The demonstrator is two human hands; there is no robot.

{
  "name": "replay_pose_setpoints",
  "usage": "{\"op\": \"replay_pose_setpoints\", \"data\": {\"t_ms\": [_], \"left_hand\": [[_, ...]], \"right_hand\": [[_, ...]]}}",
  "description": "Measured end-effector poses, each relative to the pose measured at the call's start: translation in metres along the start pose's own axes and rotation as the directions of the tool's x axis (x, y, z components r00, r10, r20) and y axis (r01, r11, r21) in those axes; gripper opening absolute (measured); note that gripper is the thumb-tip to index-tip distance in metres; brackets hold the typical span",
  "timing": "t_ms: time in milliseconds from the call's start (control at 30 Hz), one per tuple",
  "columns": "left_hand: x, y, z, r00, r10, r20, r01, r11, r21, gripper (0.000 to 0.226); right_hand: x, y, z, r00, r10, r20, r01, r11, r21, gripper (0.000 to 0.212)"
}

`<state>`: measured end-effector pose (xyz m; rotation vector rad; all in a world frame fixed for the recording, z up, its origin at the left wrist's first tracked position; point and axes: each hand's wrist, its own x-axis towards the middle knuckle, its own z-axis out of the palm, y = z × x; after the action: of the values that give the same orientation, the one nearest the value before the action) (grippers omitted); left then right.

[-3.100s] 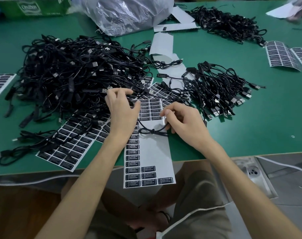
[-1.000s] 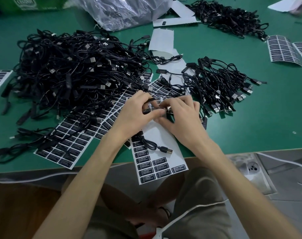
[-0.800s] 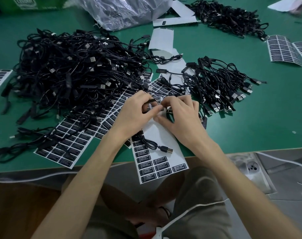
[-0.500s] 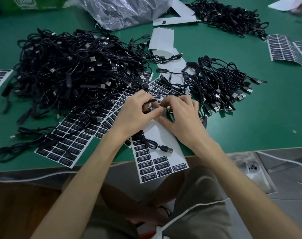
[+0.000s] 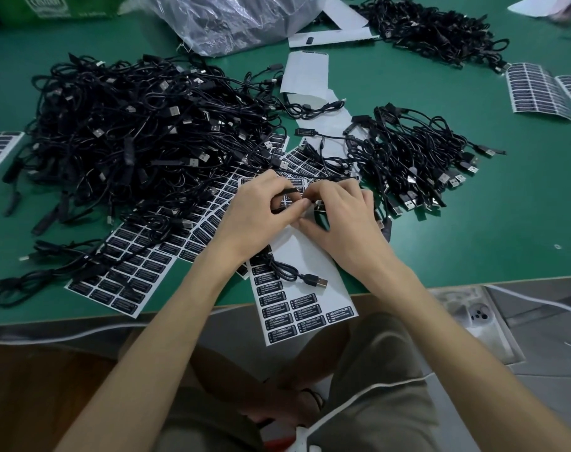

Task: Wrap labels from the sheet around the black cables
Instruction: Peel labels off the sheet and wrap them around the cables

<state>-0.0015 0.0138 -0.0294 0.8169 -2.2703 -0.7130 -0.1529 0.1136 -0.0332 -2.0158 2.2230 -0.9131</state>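
Black cable (image 5: 285, 190), thin, light, limp, over the label sheet (image 5: 313, 256) on the table (image 5: 505, 223); left hand (image 5: 254, 213) and right hand (image 5: 339, 220) each grip it pinched; likely best held close beside the wrap point

- Table (image 5: 505, 223): everything below is laid on it.
- Large cable pile (image 5: 140, 141): placed left of centre.
- Smaller cable pile (image 5: 417, 158): placed right of centre, apart from the large pile.
- Third cable pile (image 5: 434, 27): placed at the far right.
- Plastic bag (image 5: 238, 21): set behind the large pile.
- Box (image 5: 59, 6): set at the far left corner.
- Label sheet (image 5: 310, 265): laid at the near edge, partly overhanging it.
- Full label sheets (image 5: 130, 265): spread left of it, partly covered by the large pile.
- Cable (image 5: 293, 275): pinched between left hand (image 5: 258, 213) and right hand (image 5: 342, 220) above the label sheet, its plug end laid on that sheet.
- Further sheets (image 5: 538, 89): laid at the right, behind the smaller pile.
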Motion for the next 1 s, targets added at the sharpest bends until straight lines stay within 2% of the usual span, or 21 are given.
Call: {"op": "replay_pose_setpoints", "data": {"t_ms": [667, 767, 867, 933, 1000], "left_hand": [[-0.0002, 0.0011, -0.0002, 0.998, 0.065, 0.017, -0.066, 0.997, 0.042, 0.027], [0.0005, -0.0008, 0.0016, 1.000, 0.028, -0.006, -0.027, 0.998, 0.050, 0.025], [0.0015, 0.0002, 0.0011, 0.996, -0.029, -0.089, 0.032, 0.999, 0.037, 0.025], [0.0026, 0.0017, -0.0010, 0.989, -0.055, -0.138, 0.055, 0.998, -0.008, 0.028], [0.0031, 0.0026, -0.0033, 0.988, -0.090, -0.128, 0.078, 0.993, -0.092, 0.031]], "right_hand": [[-0.0003, -0.0018, -0.0015, 1.000, 0.013, 0.024, -0.013, 1.000, -0.009, 0.038], [-0.0004, -0.0016, -0.0019, 0.999, 0.015, 0.037, -0.014, 1.000, -0.014, 0.041], [-0.0009, -0.0014, -0.0022, 0.999, 0.018, 0.049, -0.018, 1.000, -0.015, 0.042], [-0.0003, -0.0014, -0.0031, 0.998, 0.023, 0.059, -0.023, 1.000, -0.007, 0.044], [0.0001, -0.0020, -0.0046, 0.998, 0.023, 0.066, -0.024, 0.999, 0.027, 0.049]]}}
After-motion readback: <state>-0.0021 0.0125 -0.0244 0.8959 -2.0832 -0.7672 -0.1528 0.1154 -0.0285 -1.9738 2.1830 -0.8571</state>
